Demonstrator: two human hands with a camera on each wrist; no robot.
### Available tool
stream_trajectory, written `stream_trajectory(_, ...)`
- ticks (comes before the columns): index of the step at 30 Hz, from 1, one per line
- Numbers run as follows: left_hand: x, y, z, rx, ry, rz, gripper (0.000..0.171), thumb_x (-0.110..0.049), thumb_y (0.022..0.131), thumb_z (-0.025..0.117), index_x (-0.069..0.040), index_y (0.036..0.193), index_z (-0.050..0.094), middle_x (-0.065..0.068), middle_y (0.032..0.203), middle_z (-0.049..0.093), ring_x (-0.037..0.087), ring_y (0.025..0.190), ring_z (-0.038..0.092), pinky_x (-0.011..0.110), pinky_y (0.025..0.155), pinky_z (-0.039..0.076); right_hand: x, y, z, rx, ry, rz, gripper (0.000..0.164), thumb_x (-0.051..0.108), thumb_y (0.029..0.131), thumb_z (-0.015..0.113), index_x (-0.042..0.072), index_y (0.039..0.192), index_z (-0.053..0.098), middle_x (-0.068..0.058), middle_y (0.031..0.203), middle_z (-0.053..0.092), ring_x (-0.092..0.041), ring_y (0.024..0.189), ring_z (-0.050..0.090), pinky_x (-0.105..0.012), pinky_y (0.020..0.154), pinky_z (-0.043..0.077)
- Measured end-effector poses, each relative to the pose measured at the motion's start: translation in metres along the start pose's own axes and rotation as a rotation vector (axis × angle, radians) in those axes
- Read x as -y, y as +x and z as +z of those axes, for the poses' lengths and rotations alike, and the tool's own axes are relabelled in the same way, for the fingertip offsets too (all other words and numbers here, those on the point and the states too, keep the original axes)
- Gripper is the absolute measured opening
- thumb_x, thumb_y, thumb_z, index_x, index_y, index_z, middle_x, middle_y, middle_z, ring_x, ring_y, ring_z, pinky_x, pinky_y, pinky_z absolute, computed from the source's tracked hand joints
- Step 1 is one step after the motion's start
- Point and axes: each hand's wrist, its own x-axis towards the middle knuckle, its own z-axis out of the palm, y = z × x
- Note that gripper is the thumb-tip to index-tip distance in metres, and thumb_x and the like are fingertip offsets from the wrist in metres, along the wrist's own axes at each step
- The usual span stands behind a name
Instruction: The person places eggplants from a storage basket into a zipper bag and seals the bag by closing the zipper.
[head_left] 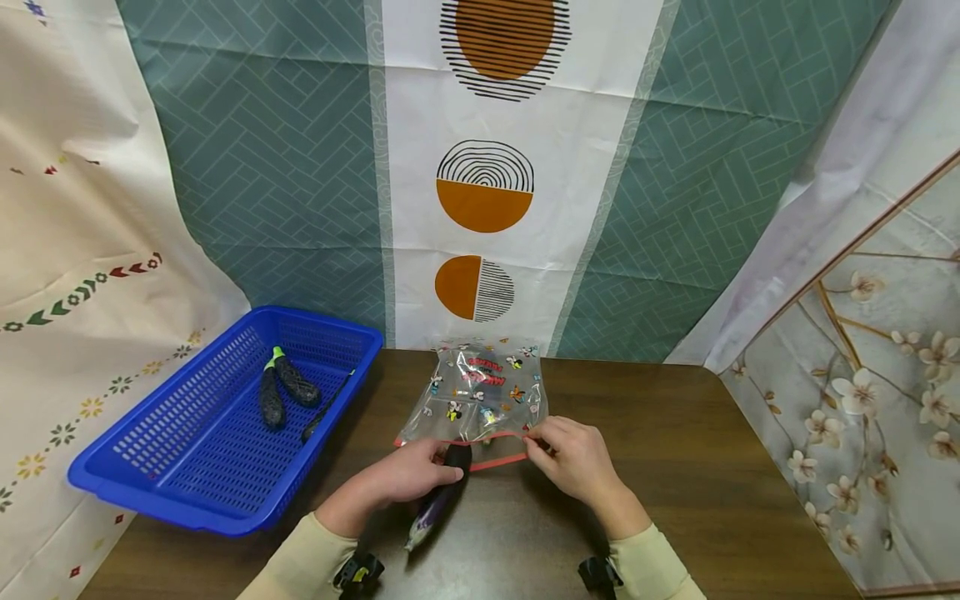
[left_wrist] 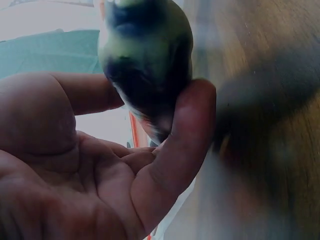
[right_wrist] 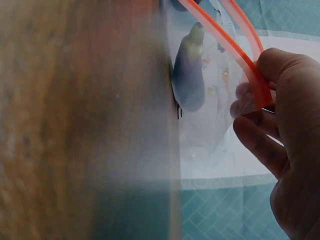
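Left hand (head_left: 411, 477) pinches long dark-purple eggplant (head_left: 437, 507) at mouth of clear, red-edged plastic bag (head_left: 480, 392); can't tell if tip's inside. Right hand (head_left: 573, 458) pinches bag's near-right corner; contents hazy.

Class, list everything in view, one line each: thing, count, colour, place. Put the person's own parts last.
Basket: one, blue, table's left
Eggplant-shaped pieces: two, black with green tips, in basket
Slim object: one, dark, basket's right side
Bag: one, clear, red-edged, table's middle
Smaller eggplant: one, purplish with greenish tip, apparently inside bag
Held eggplant: one, dark purple, at bag's mouth
Table: one, brown, below
Cloths: three, teal-and-white behind, cream left, pale flowered right
Wrist devices: two, black, on wrists
Sleeves: two, pale yellow, bottom
Left hand: one, bare, gripping held eggplant
Right hand: one, bare, pinching bag's edge
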Motion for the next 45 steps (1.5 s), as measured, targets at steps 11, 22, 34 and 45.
stream_trajectory(11,0.0032,0.0018,-0.0012,-0.036,0.037,0.016,0.028,-0.018,0.108,0.067,0.003,0.126,0.07,0.007,0.101,0.071,0.016,0.08,0.067,0.032,0.072,0.058,0.0,0.0005,0.001,-0.005,-0.007,-0.006,0.014,0.009,0.086,0.088,0.018,0.089,0.077,0.011,0.08,0.071,-0.005,0.066,0.062,-0.024,0.053,0.052)
stream_trajectory(22,0.0039,-0.0038,-0.0013,0.012,-0.143,-0.079,0.035,-0.029,0.116,0.058,0.001,0.135,0.059,0.016,0.079,0.065,0.024,0.05,0.067,0.038,0.042,0.058,0.0007,0.0001,0.0015,0.005,-0.018,0.011,0.013,0.011,0.086,0.089,0.017,0.088,0.077,0.01,0.081,0.072,-0.005,0.067,0.063,-0.025,0.054,0.053)
stream_trajectory(34,0.0025,-0.0016,-0.0021,0.039,-0.104,-0.075,0.035,-0.018,0.105,0.064,0.004,0.132,0.059,0.016,0.084,0.069,0.018,0.054,0.064,0.03,0.045,0.056,0.0007,0.0001,0.001,-0.005,-0.017,0.003,0.015,0.009,0.085,0.089,0.018,0.088,0.077,0.01,0.082,0.073,-0.006,0.067,0.064,-0.025,0.054,0.053)
stream_trajectory(45,0.0057,-0.0005,-0.0023,0.064,-0.158,-0.084,0.053,-0.006,0.088,0.069,0.006,0.137,0.055,0.02,0.095,0.069,0.024,0.06,0.069,0.036,0.048,0.061,0.001,-0.0003,0.0022,-0.023,-0.019,-0.005,0.016,0.008,0.083,0.09,0.018,0.088,0.078,0.011,0.082,0.073,-0.006,0.066,0.064,-0.025,0.053,0.052)
